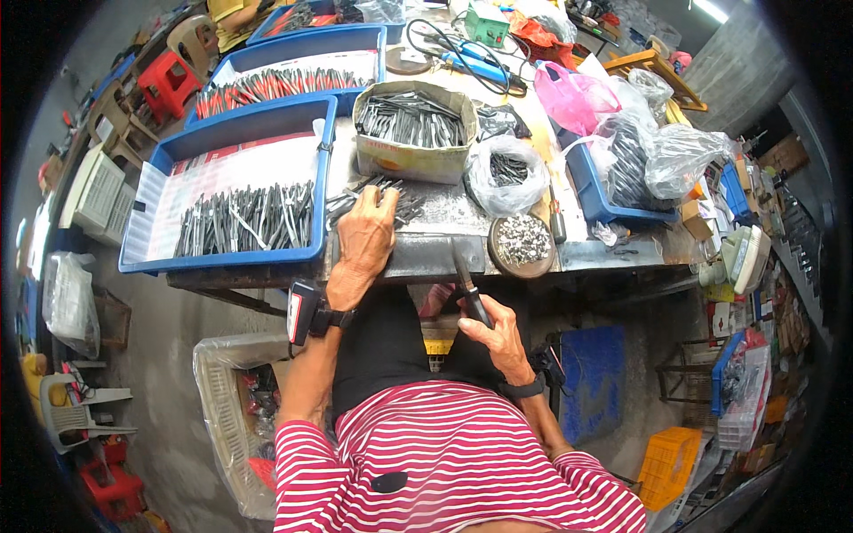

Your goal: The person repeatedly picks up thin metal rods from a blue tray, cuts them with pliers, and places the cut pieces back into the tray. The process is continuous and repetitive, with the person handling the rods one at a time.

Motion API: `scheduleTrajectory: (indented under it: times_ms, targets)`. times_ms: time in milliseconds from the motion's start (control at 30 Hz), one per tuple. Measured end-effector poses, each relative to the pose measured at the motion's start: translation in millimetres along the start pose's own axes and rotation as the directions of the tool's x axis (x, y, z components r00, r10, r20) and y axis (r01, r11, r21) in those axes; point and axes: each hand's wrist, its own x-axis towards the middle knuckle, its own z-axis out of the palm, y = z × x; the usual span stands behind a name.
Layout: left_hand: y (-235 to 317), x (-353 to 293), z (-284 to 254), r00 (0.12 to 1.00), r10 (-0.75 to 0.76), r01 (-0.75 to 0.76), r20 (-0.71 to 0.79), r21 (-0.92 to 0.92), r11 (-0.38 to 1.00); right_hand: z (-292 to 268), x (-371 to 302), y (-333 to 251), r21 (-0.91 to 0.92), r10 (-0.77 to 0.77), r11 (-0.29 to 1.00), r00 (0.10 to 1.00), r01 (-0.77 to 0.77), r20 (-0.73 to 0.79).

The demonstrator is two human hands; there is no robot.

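Observation:
My left hand [364,233] reaches over the table's near edge, its bent fingers down on a loose pile of thin black and metallic pieces [407,206]. Its fingertips are partly hidden, so what they pinch does not show. In my right hand [499,336] is a knife [478,308] with a dark handle, held just off the table edge with its blade pointing up and away from me. Just behind the pile stands an open carton [410,162] full of similar thin pieces. A clear plastic bag [475,173] with more dark pieces sits right of it.
On the left are blue trays [140,233] holding rows of slim black and red-black pieces. A round dish [496,251] of small white bits rests at the front edge. Farther right, a blue bin [586,191] holds bagged parts. Beside my legs is a plastic-lined crate [213,373].

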Motion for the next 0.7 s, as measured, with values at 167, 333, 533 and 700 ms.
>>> scheduleTrajectory:
  times_ms: [167,333,533,700]
  targets:
    - [11.5,5.5,-12.4,0.953,-0.241,0.135,-0.184,-0.455,0.88,0.6,2.3,-4.6,-0.046,-0.025,0.999,1.0,0.024,-0.009]
    - [27.3,-8.6,-30.0,0.829,-0.385,0.379,0.406,-0.913,-0.148,7.6,7.5,-9.4,-0.193,-0.169,0.97,0.982,0.15,-0.088]
    - [35.5,-23.1,-37.0,0.749,-0.168,0.457,0.641,-0.683,-0.57,10.4,10.7,-17.7,-0.465,-0.389,0.837,0.912,0.289,-0.132]
    - [41.8,-30.3,-36.6,0.736,-0.131,0.455,0.664,-0.629,-0.63,10.4,13.5,-12.0,-0.629,-0.553,0.676,0.828,0.384,-0.089]
